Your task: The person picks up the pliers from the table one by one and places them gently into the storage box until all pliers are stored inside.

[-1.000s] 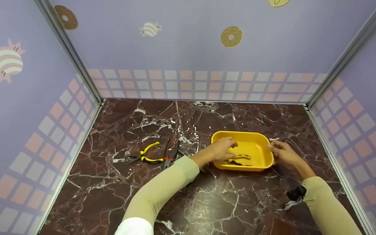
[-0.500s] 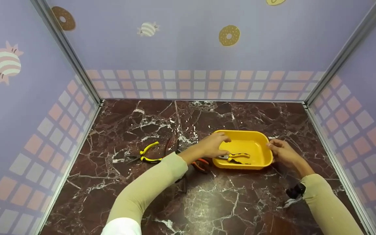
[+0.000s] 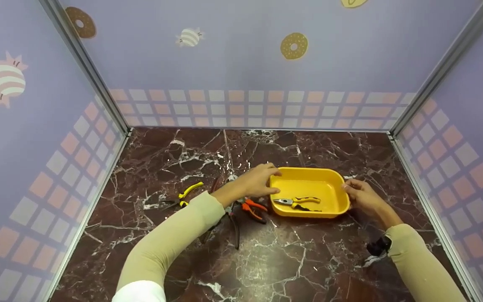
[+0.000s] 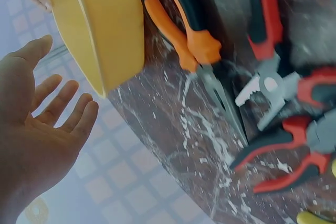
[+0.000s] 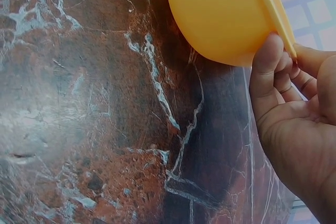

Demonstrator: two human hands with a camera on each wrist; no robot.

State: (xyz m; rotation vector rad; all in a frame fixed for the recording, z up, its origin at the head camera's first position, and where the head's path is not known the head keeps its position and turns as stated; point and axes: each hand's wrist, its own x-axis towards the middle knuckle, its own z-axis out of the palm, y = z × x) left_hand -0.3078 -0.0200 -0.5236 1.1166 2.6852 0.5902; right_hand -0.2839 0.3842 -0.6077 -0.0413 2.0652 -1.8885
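A yellow plastic tub (image 3: 323, 188) stands on the dark marbled surface. Inside it lies a pair of yellow-and-black long-nose pliers (image 3: 296, 202). My right hand (image 3: 366, 197) pinches the tub's right rim between thumb and fingers; the right wrist view shows this grip on the tub wall (image 5: 226, 19). At the tub's left rim is my left hand (image 3: 257, 181), its fingers spread and loosely bent. In the left wrist view that hand (image 4: 47, 114) holds nothing, and its fingertips are apart from the tub (image 4: 115, 24).
Left of the tub lie orange-and-black long-nose pliers (image 4: 205, 48), red-and-black pliers (image 4: 270, 82) and another red-and-black pair (image 4: 294, 153). Yellow-handled pliers (image 3: 190, 191) lie farther left, partly behind my left sleeve. Patterned panels (image 3: 241, 107) enclose the back and sides.
My left hand has drawn leftward from over the pliers in the tub to its left rim, uncovering them. The right hand keeps its grip on the rim.
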